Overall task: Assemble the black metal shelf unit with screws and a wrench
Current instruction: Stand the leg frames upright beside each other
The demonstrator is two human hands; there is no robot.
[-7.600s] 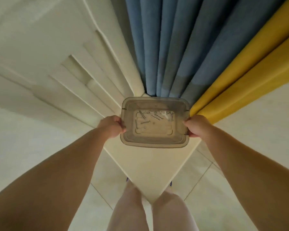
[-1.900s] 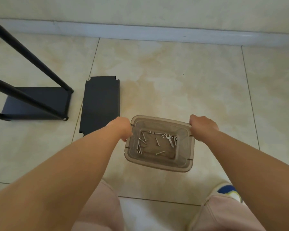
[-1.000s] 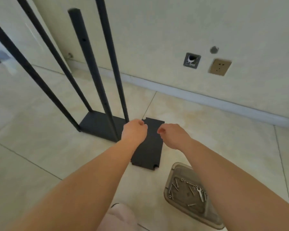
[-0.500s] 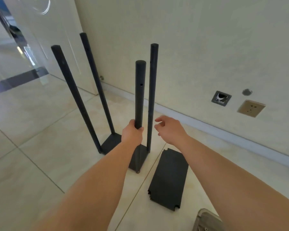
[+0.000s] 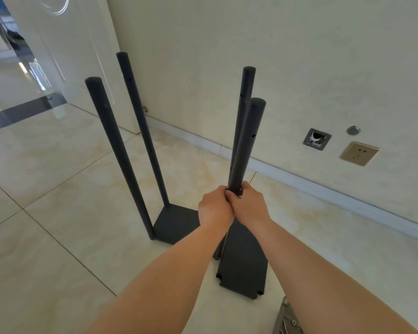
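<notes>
Both hands are closing around the same black post [image 5: 246, 145], the nearest of the four uprights of the black shelf frame [image 5: 176, 224], which is standing on the tiled floor [image 5: 65, 189] in front of the person. The left hand [image 5: 215, 208] is gripping the post from the left with its fingers curled round it, and the right hand [image 5: 250, 206] is wrapping it from the right at the same height, so the two hands are touching each other, knuckles pressed side by side. The post is rising out of the top of the hands and leaning slightly to the right, its rounded end sitting just below the top of the post behind it [image 5: 247, 88]. The remaining two posts, one near left [image 5: 116, 150] and one far left [image 5: 140, 126], are standing apart from the hands, well to their left, all joined into the one base shelf at the bottom. One loose black shelf panel [image 5: 243, 268] is lying flat on the floor below the hands, partly under the right forearm and just beside the frame's base. At the bottom edge, one clear plastic tray [image 5: 284, 317] is showing only a corner beneath the right forearm, with a few screws [image 5: 294, 323] visible inside; their full count is being hidden by the arm.
</notes>
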